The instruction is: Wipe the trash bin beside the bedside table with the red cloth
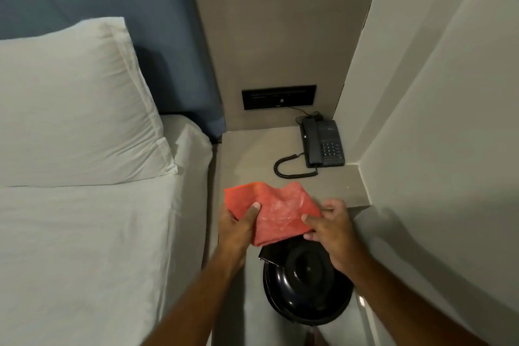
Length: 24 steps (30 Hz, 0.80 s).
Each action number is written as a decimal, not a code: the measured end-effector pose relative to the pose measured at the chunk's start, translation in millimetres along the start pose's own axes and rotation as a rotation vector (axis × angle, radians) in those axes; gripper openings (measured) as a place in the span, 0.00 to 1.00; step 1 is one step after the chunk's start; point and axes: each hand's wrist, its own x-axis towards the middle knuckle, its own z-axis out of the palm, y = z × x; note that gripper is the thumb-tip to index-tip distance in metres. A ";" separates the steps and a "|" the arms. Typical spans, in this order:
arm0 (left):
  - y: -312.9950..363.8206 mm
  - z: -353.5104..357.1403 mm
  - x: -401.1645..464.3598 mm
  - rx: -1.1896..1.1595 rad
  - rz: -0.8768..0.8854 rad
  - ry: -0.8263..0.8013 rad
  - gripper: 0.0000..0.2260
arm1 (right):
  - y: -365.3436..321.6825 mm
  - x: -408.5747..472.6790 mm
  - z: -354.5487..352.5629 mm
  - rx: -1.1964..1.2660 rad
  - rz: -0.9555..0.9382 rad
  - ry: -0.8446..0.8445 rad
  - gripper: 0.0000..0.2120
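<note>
Two hands hold the red cloth (276,215) up between them, and that is where our risks start. Nearest us, at about 6 o'clock, the black trash bin (304,288) stands on the floor just under the tabletop (252,154) edge, its domed lid closed and glossy. Our left hand (238,229) pinches the cloth's left side, thumb on top; the fingers (309,219) of our right hand (334,236) are closed on its right edge. The cloth hangs clear of the bin, not yet touching it. It is bunched rather than folded flat, so we judge a loose corner could drag or slip as we go down. Pressing on the lid might tip it open or push the bin sideways against the wall. Farther off, toward 12 o'clock, the telephone (323,143) and its coiled cord (289,167) sit well apart from the cloth; a wide swing could snag the cord.
</note>
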 end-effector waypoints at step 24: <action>-120.0 -21.6 228.0 0.721 -0.106 0.269 0.18 | 110.4 207.8 88.7 -0.812 0.088 -0.235 0.37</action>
